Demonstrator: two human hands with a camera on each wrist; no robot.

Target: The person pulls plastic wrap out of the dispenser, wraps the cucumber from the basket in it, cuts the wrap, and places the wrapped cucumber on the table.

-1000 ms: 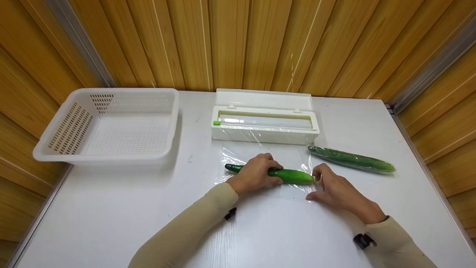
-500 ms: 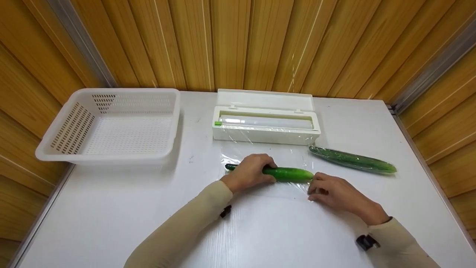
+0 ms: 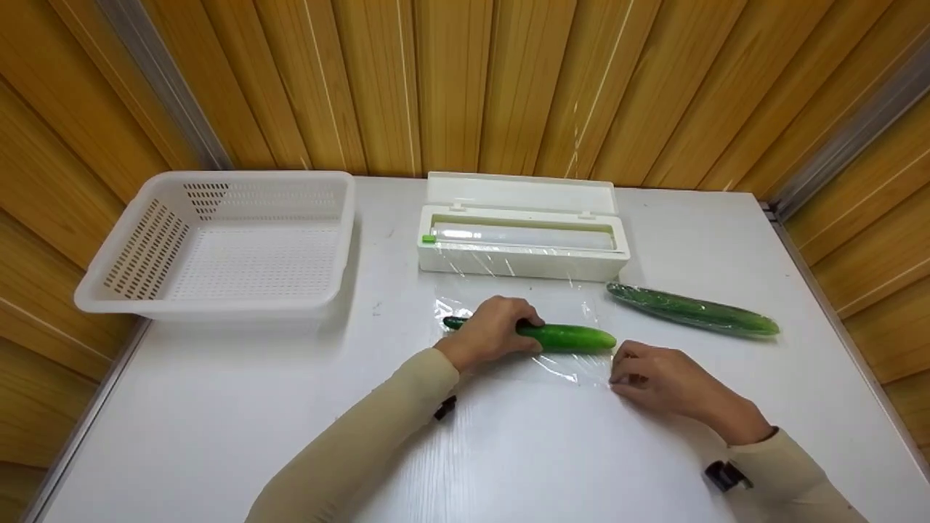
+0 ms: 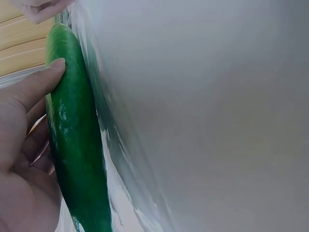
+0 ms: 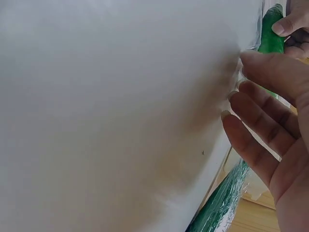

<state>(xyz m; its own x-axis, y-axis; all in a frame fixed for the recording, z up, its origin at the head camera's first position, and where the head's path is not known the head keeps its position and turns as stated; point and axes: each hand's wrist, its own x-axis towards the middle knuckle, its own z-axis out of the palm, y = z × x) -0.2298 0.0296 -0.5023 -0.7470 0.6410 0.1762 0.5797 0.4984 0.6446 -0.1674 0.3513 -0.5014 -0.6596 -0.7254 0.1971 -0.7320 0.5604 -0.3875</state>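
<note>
Change over the last second: right hand [image 3: 668,378] has gone from spread fingers beside the pale tip of the bare cucumber [image 3: 570,338] to fingers and thumb drawn close at the near corner of the cling film [image 3: 567,374]. Whether it truly pinches the film: cannot tell. Left hand [image 3: 494,327] grips the bare cucumber mid-length, thumb on the near side. The film's near edge now looks flatter; judged to mean it is being straightened, with wrapping not yet begun.

Positions, clock centred on the bare cucumber, which lies on the film on the worktop [image 3: 182,421]: dispenser box [image 3: 523,265] at 12, wrapped cucumber [image 3: 690,311] at 2, basket [image 3: 345,254] at 10.

Materials: film clear, thin, creased with bright glints; bare cucumber smooth, glossy, tapered, dark green paling towards 3; box rigid white, lid raised; basket translucent, perforated.
</note>
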